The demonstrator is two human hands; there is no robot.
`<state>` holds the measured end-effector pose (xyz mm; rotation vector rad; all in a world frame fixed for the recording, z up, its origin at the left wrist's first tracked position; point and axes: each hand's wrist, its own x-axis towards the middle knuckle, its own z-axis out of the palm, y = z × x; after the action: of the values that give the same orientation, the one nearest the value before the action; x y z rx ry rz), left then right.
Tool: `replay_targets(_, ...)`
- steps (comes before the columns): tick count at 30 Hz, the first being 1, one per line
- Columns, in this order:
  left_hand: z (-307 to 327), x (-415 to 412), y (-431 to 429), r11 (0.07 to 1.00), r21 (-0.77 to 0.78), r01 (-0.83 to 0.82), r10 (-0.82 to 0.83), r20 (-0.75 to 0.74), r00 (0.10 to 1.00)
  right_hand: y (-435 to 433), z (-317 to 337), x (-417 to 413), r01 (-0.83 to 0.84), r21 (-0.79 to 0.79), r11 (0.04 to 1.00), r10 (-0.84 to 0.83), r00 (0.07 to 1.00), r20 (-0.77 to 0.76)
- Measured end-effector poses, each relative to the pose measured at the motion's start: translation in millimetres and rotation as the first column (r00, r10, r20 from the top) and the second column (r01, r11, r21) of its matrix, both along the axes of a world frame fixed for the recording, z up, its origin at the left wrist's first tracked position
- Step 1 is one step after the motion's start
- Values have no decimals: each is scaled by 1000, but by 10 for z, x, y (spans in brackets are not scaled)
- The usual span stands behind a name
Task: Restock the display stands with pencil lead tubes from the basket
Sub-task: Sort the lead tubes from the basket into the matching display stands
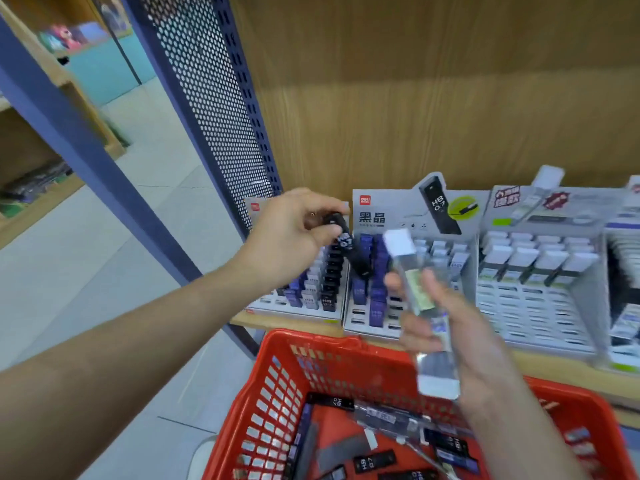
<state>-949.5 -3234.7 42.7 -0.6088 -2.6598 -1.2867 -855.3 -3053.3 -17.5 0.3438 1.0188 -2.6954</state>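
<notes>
The left hand (294, 237) is up in front of the stands, and its grip is closed: the fingers and thumb curl round a small bunch of black tubes (358, 263) that points down toward the rows. The right hand (460, 334) is lower and nearer, over the far edge of the basket. Its grip is closed too, with the thumb on one side and the fingers on the other, pinching clear tubes (414, 282) that have white caps. This hand is blurry, so I cannot tell how many tubes it holds. Three stands sit side by side on a wooden shelf (540, 367). The left stand (311, 296) has blue, white and black tubes standing in rows. The middle stand (381, 209) has a grey card at the back with a picture of a black tube marked HB 0.7, and blue tubes stand in its left rows. The right stand (533, 306) has rows of white-capped tubes at the back and open slots in front. Behind the shelf is a wooden wall (415, 81). To the left is a blue metal panel full of little holes (207, 116), and past it a pale tiled floor (156, 209). The red plastic basket (277, 393) is just below the shelf. More loose tubes (330, 400) lie flat in the bottom of it, mostly black ones with white letters, pointing every which way.
</notes>
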Motion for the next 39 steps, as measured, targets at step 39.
replay_targets(39, -332, 154, 981, 993, -117, -26, 47, 187, 981, 790, 93, 88, 202, 320, 926, -188, 979, -75)
